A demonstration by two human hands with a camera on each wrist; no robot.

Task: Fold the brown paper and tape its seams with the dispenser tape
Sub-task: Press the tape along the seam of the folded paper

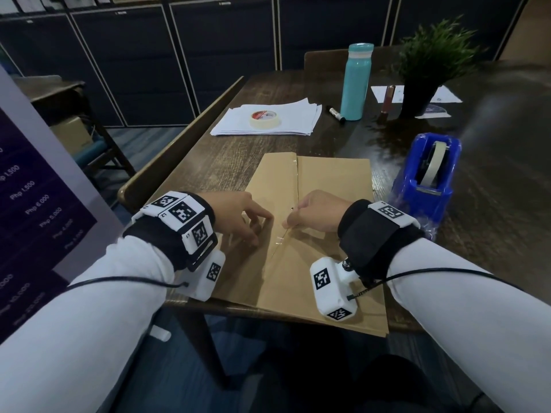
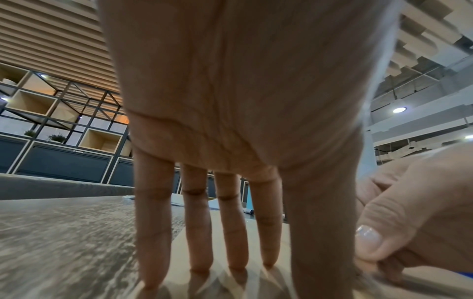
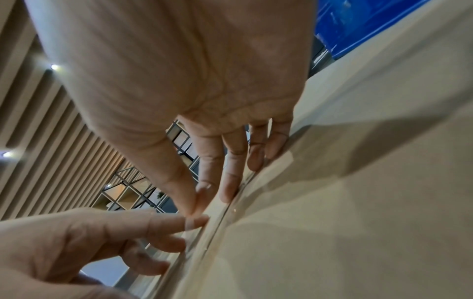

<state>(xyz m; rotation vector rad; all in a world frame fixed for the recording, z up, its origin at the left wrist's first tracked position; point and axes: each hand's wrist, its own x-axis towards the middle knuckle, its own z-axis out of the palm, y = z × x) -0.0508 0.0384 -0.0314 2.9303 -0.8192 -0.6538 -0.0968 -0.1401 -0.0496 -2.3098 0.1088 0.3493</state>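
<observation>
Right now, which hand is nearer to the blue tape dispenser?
Right. The right hand sits on the brown paper at its centre seam, on the side towards the blue tape dispenser. The left hand presses the paper across the seam, farther away.

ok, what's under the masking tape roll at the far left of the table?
The masking tape roll sits on a stack of white paper sheets, on the wooden table. Anything under the stack is hidden.

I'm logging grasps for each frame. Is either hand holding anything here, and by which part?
The right hand pinches a strip of clear tape by its end at the brown paper seam; the left hand only rests fingertips on the paper.
</observation>
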